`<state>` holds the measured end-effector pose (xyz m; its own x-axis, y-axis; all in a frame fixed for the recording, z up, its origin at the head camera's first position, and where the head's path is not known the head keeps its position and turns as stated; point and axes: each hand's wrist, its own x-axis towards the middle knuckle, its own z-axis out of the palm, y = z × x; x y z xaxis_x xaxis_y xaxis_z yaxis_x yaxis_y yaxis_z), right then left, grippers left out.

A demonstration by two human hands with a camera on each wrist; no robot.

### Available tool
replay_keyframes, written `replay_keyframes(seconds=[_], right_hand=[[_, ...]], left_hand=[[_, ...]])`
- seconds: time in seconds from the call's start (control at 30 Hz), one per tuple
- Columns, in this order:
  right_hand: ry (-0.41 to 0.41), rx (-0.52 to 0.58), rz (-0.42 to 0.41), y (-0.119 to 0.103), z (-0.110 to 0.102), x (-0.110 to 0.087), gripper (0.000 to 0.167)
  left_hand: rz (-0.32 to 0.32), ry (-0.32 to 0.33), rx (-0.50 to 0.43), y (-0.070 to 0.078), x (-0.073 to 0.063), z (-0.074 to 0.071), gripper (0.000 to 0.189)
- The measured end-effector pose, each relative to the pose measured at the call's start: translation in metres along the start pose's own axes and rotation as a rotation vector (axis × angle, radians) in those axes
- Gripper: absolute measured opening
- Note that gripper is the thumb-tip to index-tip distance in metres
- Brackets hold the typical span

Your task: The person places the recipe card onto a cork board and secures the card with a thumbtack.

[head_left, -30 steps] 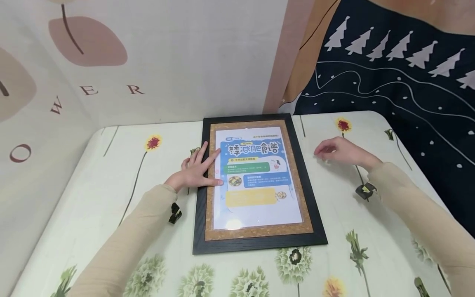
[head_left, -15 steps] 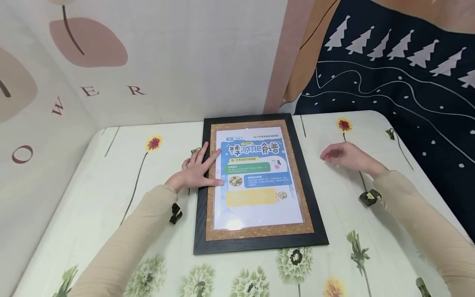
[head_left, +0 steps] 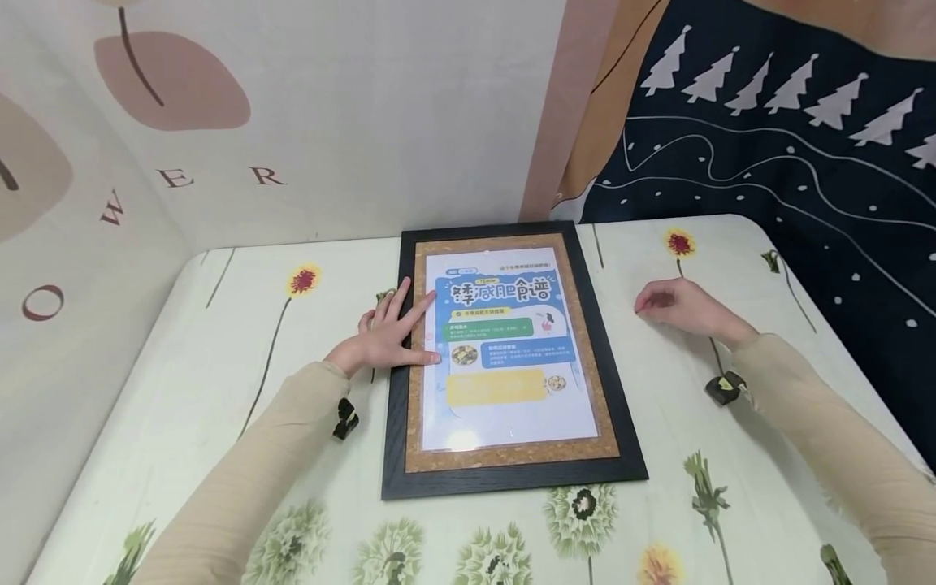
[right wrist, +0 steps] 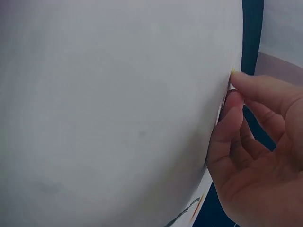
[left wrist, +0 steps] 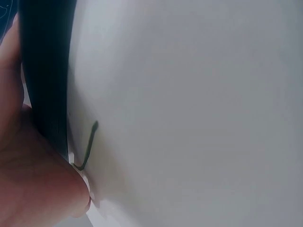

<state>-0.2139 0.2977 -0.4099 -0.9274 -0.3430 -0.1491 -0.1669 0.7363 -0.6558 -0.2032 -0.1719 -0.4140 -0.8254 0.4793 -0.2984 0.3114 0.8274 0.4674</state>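
Note:
A black-framed cork board [head_left: 512,461] lies flat on the tablecloth, with a printed poster [head_left: 512,431] in blue, green and yellow over its cork. My left hand [head_left: 383,335] rests on the board's left side, fingers spread, its thumb reaching onto the poster's edge. In the left wrist view, the hand [left wrist: 38,179] lies against the dark frame [left wrist: 47,71]. To the right of the board, my right hand [head_left: 676,305] is low at the tablecloth with curled fingers. A small yellow thing [right wrist: 233,70] shows at its thumb tip, seemingly pinched; most of it is hidden.
The table wears a pale tablecloth [head_left: 183,455] printed with flowers. Behind it hangs a light curtain [head_left: 366,122], with a dark tree-patterned cloth [head_left: 768,162] at the right. Black wrist straps [head_left: 724,388] sit by both cuffs.
My right hand has shifted slightly right and down, with its fingers drawn together at the tablecloth. The left hand and the board have stayed put.

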Motion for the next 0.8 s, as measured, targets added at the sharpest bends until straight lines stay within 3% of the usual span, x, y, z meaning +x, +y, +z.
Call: replay_keyframes(seconds=[0.17,0.53,0.8], right_hand=[[0.015,0.021,-0.025,0.000,0.001,0.001,0.006],[0.000,0.252,-0.008,-0.023,0.003,0.005,0.019],[0.001,0.260,-0.011,-0.033,0.007,0.010,0.026]], left_hand=[[-0.008,-0.002,0.011,-0.002,0.001,0.001,0.104],[-0.015,-0.002,0.019,-0.002,0.002,0.001,0.103],[-0.009,0.001,0.007,-0.001,0.003,0.000,0.104]])
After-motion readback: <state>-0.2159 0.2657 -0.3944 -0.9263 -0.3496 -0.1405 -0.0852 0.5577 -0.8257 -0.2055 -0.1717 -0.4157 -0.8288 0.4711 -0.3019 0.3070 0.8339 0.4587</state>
